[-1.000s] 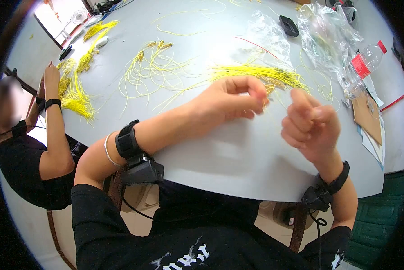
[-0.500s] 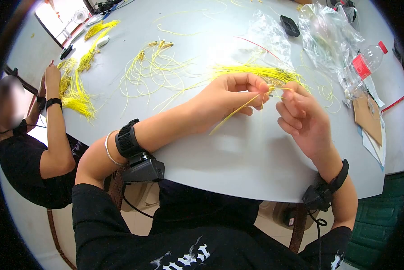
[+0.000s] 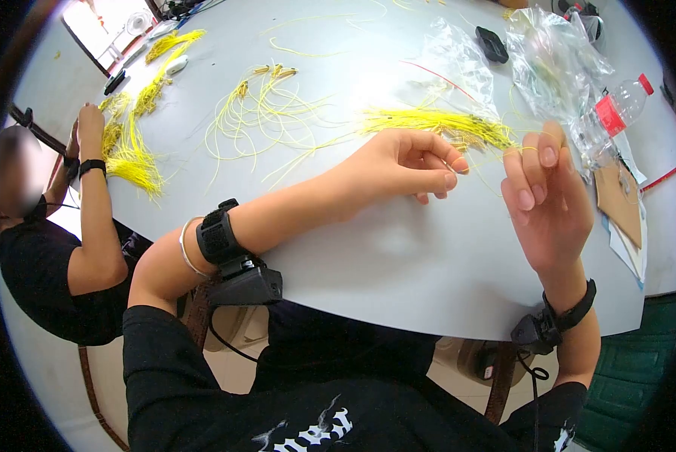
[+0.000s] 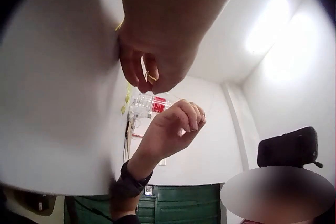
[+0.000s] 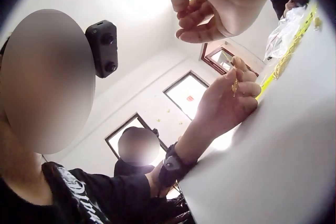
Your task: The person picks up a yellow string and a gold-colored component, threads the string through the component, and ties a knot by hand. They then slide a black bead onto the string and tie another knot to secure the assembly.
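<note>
My left hand (image 3: 406,169) is over the near part of the table, thumb and fingertips pinching a small gold spring-like piece (image 5: 234,86). The same piece shows between the fingers in the left wrist view. My right hand (image 3: 549,200) is raised to the right, apart from the left, with its fingers bent. A thin yellow wire (image 3: 528,148) crosses at its fingertips, pinched there. Beyond both hands lies a bundle of yellow wires (image 3: 428,120) with gold ends (image 3: 462,140).
Looser yellow wires (image 3: 259,120) lie left of the bundle. At the right are clear plastic bags (image 3: 541,53), a bottle (image 3: 613,117) and cardboard (image 3: 618,203). A black tray-like piece (image 3: 491,45) stands farther back. Another person (image 3: 89,248) sits at the left beside more yellow wires (image 3: 135,169).
My hands came together at a yellow wire half a second ago. Since then the right hand has moved off to the right and up, while the left has stayed almost in place.
</note>
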A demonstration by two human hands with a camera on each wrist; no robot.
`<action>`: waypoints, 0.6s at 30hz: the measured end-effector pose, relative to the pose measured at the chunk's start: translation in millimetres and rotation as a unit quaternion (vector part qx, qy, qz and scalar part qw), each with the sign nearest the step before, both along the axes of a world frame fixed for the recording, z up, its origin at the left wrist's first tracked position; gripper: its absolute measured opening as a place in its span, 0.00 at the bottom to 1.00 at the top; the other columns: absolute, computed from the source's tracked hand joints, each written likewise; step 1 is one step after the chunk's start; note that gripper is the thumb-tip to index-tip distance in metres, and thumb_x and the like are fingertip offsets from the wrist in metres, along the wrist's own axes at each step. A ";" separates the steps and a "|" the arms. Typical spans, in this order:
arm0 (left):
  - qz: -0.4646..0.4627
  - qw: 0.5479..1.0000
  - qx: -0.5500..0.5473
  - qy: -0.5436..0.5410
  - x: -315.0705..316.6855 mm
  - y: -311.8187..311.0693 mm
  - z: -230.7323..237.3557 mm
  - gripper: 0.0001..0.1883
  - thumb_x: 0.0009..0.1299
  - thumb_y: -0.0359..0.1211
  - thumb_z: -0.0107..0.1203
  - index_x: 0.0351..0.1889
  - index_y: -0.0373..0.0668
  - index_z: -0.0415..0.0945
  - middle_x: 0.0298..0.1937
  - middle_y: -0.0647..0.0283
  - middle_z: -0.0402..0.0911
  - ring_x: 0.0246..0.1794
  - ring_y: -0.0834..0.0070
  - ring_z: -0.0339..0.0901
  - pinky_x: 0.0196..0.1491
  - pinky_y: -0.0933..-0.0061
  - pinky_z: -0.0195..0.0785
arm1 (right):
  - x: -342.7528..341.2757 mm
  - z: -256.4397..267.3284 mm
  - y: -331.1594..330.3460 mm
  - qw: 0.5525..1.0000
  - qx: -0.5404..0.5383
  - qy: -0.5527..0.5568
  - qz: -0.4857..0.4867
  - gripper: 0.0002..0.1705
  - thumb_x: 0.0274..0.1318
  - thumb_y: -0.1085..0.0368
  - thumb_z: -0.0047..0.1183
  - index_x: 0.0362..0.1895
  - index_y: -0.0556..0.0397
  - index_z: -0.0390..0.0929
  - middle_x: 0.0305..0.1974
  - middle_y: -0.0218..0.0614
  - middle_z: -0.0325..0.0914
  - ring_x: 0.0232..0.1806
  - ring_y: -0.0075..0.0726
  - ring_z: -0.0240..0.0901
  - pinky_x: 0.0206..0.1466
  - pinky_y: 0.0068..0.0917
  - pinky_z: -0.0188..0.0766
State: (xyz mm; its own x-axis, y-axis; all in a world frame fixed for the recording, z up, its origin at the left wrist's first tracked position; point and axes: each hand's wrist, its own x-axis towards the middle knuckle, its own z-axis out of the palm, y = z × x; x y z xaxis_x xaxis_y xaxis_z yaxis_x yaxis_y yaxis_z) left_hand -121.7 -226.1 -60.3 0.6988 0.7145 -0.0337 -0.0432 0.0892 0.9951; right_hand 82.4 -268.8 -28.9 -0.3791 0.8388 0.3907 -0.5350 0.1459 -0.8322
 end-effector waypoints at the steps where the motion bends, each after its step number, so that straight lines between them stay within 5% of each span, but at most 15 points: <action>1: -0.012 1.000 0.007 0.009 0.3 -0.3 0.3 0.12 0.62 0.35 0.58 0.42 0.42 0.74 0.37 0.70 0.75 0.37 0.85 0.71 0.39 0.84 0.64 | 0.1 -1.0 -0.1 1.000 0.012 -0.002 0.008 0.10 0.65 0.57 0.33 0.35 0.48 0.61 0.21 0.28 0.57 0.28 0.27 0.61 0.29 0.19 0.60; 7: -0.020 0.996 0.089 -0.019 5.6 -2.2 -7.4 0.12 0.59 0.36 0.60 0.38 0.42 0.77 0.36 0.67 0.78 0.35 0.81 0.74 0.36 0.80 0.66 | 1.4 -3.5 2.7 0.999 0.026 -0.034 0.018 0.10 0.64 0.58 0.34 0.34 0.50 0.61 0.22 0.30 0.60 0.34 0.31 0.64 0.42 0.26 0.59; 18: -0.061 0.992 0.105 0.024 4.6 -5.8 1.0 0.07 0.61 0.31 0.59 0.35 0.40 0.74 0.38 0.66 0.76 0.41 0.83 0.72 0.44 0.81 0.67 | -1.5 -4.6 0.8 0.998 0.018 -0.053 -0.041 0.11 0.64 0.58 0.34 0.35 0.50 0.62 0.21 0.30 0.60 0.34 0.31 0.64 0.43 0.25 0.60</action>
